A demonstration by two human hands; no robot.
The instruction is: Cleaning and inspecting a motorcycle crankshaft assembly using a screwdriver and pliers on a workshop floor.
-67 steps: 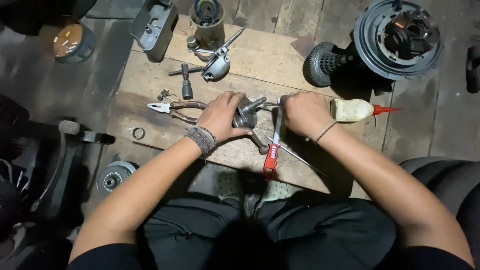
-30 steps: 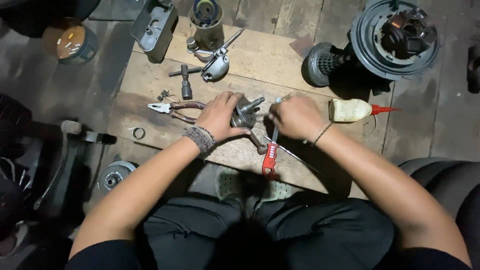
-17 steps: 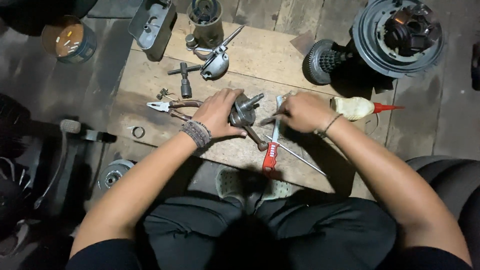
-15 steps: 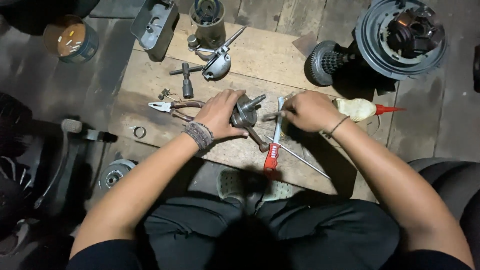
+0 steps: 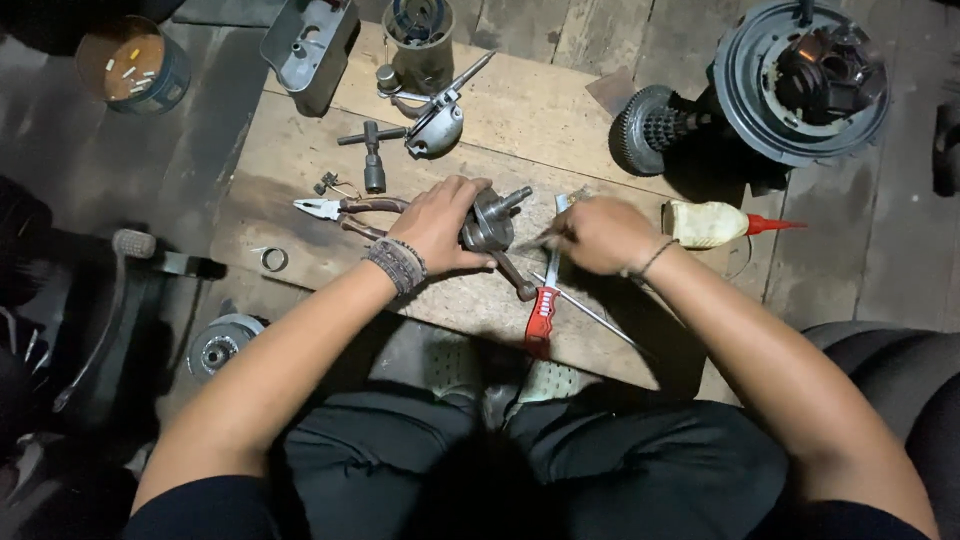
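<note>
1. On the wooden board (image 5: 300, 150), centre: left hand (image 5: 440, 222), beaded band at the wrist, fingers curled and clamped over a metal crankshaft (image 5: 492, 222) that lies on the board; its shaft end points up and to the right, its rod runs down toward the person.
2. Just right of the crankshaft: right hand (image 5: 600, 235), fingers drawn together near a thin pale tool; whether they pinch it cannot be told, as the hand is blurred.
3. Below and between the hands: red-handled screwdriver (image 5: 541, 312), lying on the board, its shaft running up toward the right hand; a thin metal rod (image 5: 590, 315) lies slanted beside it.
4. Left of the left hand: pliers (image 5: 335, 210), jaws pointing left, handles reaching under the hand.
5. Near the right wrist: pale squeeze bottle with red nozzle (image 5: 715, 223), lying on its side.
6. Upper board: T-shaped socket wrench (image 5: 372, 160); small metal ring (image 5: 272, 259) at the left edge.
7. Upper right, off the board: toothed gear assembly (image 5: 655, 135) against a round housing (image 5: 805, 80).
8. Upper left: tin can (image 5: 132, 68) on the floor.
</note>
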